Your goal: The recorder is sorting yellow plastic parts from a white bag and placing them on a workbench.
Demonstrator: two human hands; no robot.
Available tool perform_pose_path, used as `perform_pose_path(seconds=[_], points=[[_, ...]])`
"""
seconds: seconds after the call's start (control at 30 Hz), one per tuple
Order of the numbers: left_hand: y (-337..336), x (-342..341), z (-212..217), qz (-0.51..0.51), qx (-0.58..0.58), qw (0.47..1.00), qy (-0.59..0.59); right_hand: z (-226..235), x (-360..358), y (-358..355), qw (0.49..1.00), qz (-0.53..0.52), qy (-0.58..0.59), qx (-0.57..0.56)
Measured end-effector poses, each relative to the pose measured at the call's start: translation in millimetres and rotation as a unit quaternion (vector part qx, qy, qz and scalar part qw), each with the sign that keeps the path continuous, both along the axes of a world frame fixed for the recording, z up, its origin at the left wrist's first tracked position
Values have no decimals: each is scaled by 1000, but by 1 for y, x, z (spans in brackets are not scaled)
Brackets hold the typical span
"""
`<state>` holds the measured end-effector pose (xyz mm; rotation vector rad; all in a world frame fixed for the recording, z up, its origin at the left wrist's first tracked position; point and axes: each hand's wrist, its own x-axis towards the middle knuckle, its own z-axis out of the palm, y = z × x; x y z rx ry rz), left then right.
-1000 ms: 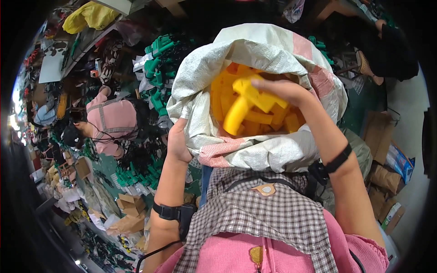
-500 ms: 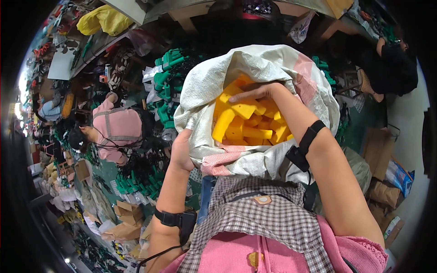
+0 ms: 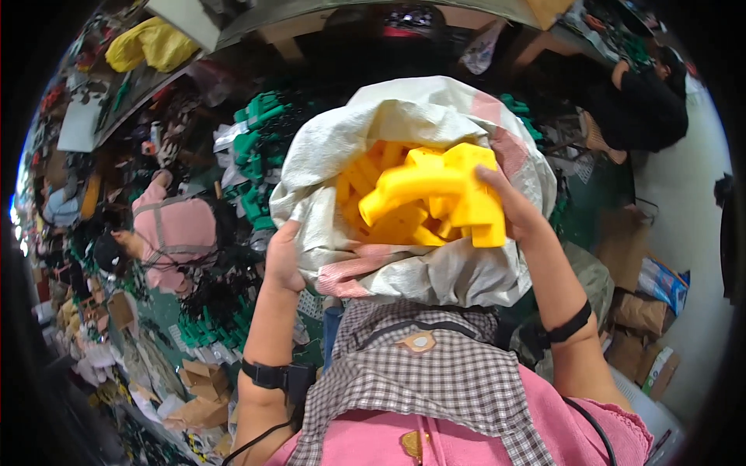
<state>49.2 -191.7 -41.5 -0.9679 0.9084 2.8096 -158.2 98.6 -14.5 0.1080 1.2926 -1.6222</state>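
Note:
A white woven sack (image 3: pixel 318 151) with pink bands stands open in front of me, filled with yellow plastic parts (image 3: pixel 392 221). My right hand (image 3: pixel 517 206) is closed on a chunky yellow plastic part (image 3: pixel 486 206), lifted over the sack's mouth. A curved, tube-like yellow length (image 3: pixel 412 190) sticks out leftward from it, slightly blurred; whether it is one piece with the held part I cannot tell. At the sack's left side, my left hand (image 3: pixel 284 260) grips the folded rim, its fingers mostly hidden behind the cloth.
A person in pink (image 3: pixel 175 233) works at the left among piles of green-and-black items (image 3: pixel 214 311). Another in black (image 3: pixel 645 109) sits at the far right. Cardboard boxes (image 3: pixel 625 248) line the right wall, and a workbench edge (image 3: pixel 272 27) runs along the back.
My right hand has come up out of the sack toward its right side, now with a yellow part in it. My left hand keeps its hold on the rim. The whole view has shifted slightly.

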Motion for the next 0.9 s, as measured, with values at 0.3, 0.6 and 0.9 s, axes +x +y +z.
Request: perform_pose_path(seconds=[0.3,0.6,0.9], points=[[13,-8,1,15,-48,998,-36,30,67,9,765,-250,-392,-445],[17,-9,4,-1,-43,998,-41,27,72,6,813,-251,-301,-431],[16,-4,-1,-25,-48,998,-27,-26,55,2,992,-121,-46,12]])
